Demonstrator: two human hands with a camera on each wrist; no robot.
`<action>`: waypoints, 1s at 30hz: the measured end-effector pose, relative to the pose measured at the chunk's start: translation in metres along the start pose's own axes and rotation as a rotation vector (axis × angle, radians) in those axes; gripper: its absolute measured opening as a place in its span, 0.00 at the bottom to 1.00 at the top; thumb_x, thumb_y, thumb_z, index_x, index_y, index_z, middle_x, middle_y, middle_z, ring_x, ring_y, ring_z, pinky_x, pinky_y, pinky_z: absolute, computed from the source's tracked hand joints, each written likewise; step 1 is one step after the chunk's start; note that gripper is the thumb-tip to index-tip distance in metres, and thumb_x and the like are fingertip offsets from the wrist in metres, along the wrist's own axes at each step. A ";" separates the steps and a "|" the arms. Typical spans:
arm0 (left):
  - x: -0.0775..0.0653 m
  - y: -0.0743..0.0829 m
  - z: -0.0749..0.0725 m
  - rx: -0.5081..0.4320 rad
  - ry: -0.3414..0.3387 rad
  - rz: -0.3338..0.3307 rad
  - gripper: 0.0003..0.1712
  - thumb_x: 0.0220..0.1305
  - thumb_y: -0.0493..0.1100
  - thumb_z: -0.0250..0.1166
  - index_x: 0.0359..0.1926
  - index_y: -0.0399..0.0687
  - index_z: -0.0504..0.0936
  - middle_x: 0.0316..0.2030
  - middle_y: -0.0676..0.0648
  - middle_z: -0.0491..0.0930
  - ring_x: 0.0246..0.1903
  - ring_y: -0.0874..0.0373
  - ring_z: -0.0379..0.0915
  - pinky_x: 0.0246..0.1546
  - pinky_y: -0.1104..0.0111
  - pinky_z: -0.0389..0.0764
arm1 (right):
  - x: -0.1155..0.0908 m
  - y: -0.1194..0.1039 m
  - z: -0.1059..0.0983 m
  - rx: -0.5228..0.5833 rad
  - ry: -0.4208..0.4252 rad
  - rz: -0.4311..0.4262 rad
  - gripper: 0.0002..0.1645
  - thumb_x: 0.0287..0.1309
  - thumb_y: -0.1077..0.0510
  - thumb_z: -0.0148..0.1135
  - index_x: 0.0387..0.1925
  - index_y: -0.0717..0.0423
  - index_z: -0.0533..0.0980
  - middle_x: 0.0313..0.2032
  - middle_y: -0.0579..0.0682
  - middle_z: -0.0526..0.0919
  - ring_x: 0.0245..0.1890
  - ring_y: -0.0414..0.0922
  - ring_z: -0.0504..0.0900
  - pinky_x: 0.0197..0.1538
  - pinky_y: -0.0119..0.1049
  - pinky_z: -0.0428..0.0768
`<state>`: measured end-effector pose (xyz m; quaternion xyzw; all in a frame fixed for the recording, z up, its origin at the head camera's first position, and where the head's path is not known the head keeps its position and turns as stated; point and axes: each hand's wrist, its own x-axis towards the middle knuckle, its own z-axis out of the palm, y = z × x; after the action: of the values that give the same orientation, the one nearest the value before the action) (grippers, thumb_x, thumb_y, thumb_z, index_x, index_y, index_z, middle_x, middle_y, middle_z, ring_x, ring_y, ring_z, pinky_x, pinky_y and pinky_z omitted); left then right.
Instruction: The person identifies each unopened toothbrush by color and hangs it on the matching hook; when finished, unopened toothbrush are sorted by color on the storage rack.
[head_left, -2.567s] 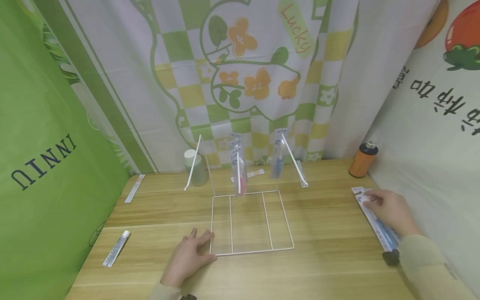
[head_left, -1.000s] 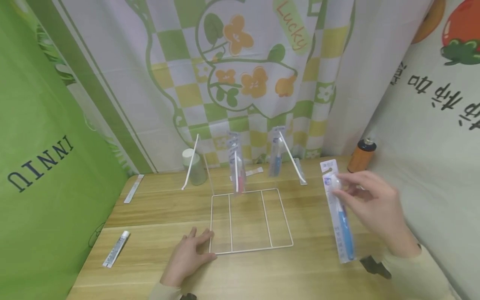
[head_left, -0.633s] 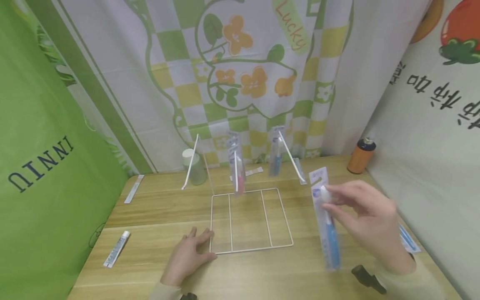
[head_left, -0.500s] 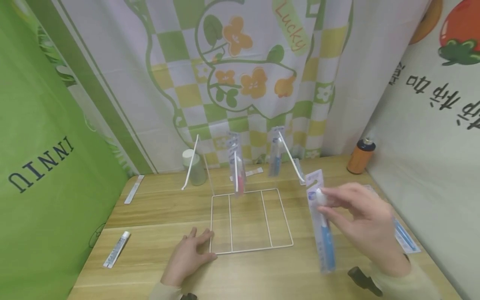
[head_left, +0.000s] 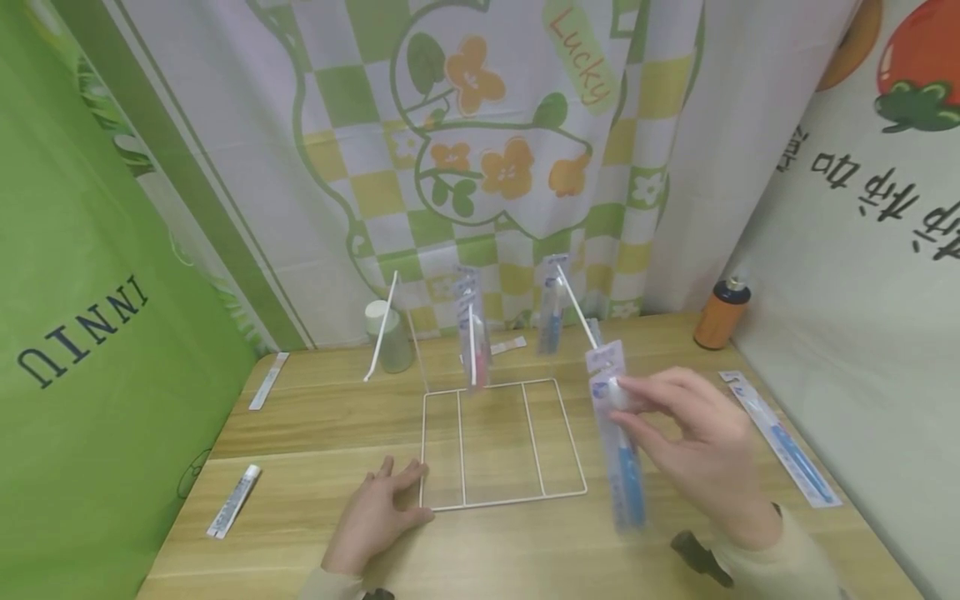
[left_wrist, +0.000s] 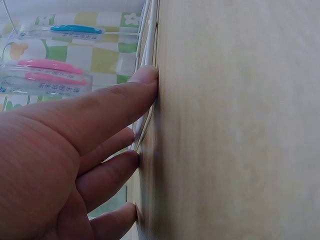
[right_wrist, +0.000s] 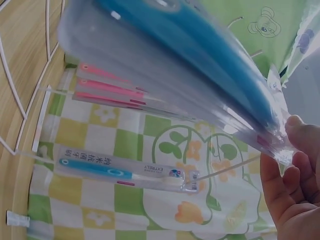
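Note:
My right hand (head_left: pixel 693 442) pinches a blue toothbrush in its clear blister pack (head_left: pixel 628 479) near the top. The pack hangs down from the fingers, its slotted top at the front tip of the right hook (head_left: pixel 576 302) of a white wire rack (head_left: pixel 504 505). On that same hook, further back, hangs another packaged blue toothbrush (right_wrist: pixel 95 168). Several packaged pink toothbrushes (head_left: pixel 480 358) hang from the middle hook; the left hook (head_left: pixel 382 327) bears nothing. With fingers spread, my left hand (head_left: pixel 375 521) rests on the table, thumb and fingertips touching the rack's left base wire.
Another packaged blue toothbrush (head_left: pixel 783 442) lies on the table at the right. An orange bottle (head_left: pixel 720 317) stands at the back right, a pale green bottle (head_left: pixel 393 342) behind the rack. A small tube (head_left: pixel 234 502) and a narrow packet (head_left: pixel 268 381) lie at the left.
My right hand has picked a packaged toothbrush up from the right side of the table and carried it left to the right hook. The left hand has stayed at the rack base.

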<state>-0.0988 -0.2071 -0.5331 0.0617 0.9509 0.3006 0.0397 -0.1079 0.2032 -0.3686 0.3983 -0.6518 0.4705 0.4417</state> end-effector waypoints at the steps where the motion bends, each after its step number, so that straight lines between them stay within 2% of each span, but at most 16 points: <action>1: 0.000 0.000 0.000 0.000 0.000 0.002 0.41 0.56 0.59 0.82 0.70 0.56 0.83 0.73 0.47 0.75 0.74 0.19 0.58 0.67 0.21 0.57 | 0.000 0.001 0.001 -0.017 0.000 -0.002 0.26 0.65 0.53 0.78 0.40 0.77 0.85 0.34 0.61 0.87 0.37 0.39 0.87 0.44 0.22 0.86; 6: -0.001 -0.001 0.001 0.002 0.004 0.017 0.41 0.55 0.58 0.83 0.69 0.55 0.84 0.73 0.46 0.76 0.75 0.21 0.58 0.68 0.21 0.57 | -0.004 0.010 0.004 -0.134 -0.019 0.009 0.28 0.68 0.46 0.75 0.41 0.73 0.87 0.34 0.60 0.87 0.36 0.39 0.87 0.44 0.21 0.86; 9: -0.001 -0.001 0.001 0.001 0.007 0.019 0.41 0.55 0.57 0.83 0.69 0.55 0.84 0.73 0.46 0.76 0.75 0.21 0.58 0.67 0.21 0.57 | -0.006 0.016 0.006 -0.165 -0.030 0.022 0.28 0.68 0.45 0.74 0.42 0.72 0.87 0.35 0.59 0.88 0.37 0.38 0.87 0.45 0.21 0.86; 17: 0.000 -0.001 0.001 0.005 0.009 0.020 0.40 0.55 0.57 0.83 0.69 0.55 0.84 0.72 0.46 0.77 0.74 0.20 0.58 0.66 0.20 0.58 | -0.008 0.033 0.014 -0.120 -0.029 0.066 0.26 0.66 0.48 0.75 0.43 0.72 0.85 0.37 0.61 0.88 0.40 0.39 0.87 0.47 0.24 0.87; 22: 0.000 -0.001 0.000 0.007 0.010 0.014 0.40 0.55 0.57 0.83 0.69 0.55 0.84 0.72 0.47 0.77 0.74 0.19 0.58 0.65 0.19 0.57 | -0.010 0.050 0.019 -0.093 -0.033 0.108 0.19 0.58 0.61 0.80 0.46 0.71 0.85 0.40 0.61 0.88 0.42 0.38 0.88 0.49 0.26 0.88; 25: 0.000 -0.001 0.000 0.005 0.007 0.007 0.41 0.55 0.58 0.83 0.69 0.56 0.84 0.73 0.47 0.76 0.74 0.19 0.58 0.65 0.19 0.57 | -0.009 0.061 0.023 -0.096 -0.025 0.114 0.20 0.51 0.68 0.81 0.46 0.70 0.85 0.41 0.61 0.88 0.44 0.38 0.87 0.51 0.27 0.87; 30: 0.000 -0.001 0.001 0.003 0.000 -0.008 0.41 0.55 0.59 0.83 0.70 0.57 0.83 0.74 0.48 0.75 0.73 0.17 0.57 0.65 0.19 0.57 | -0.007 0.077 0.032 -0.177 -0.009 0.095 0.19 0.58 0.59 0.79 0.46 0.68 0.86 0.40 0.60 0.89 0.43 0.39 0.86 0.52 0.25 0.86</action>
<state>-0.0992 -0.2074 -0.5340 0.0579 0.9516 0.2990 0.0406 -0.1843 0.1920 -0.4007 0.3284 -0.7112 0.4295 0.4493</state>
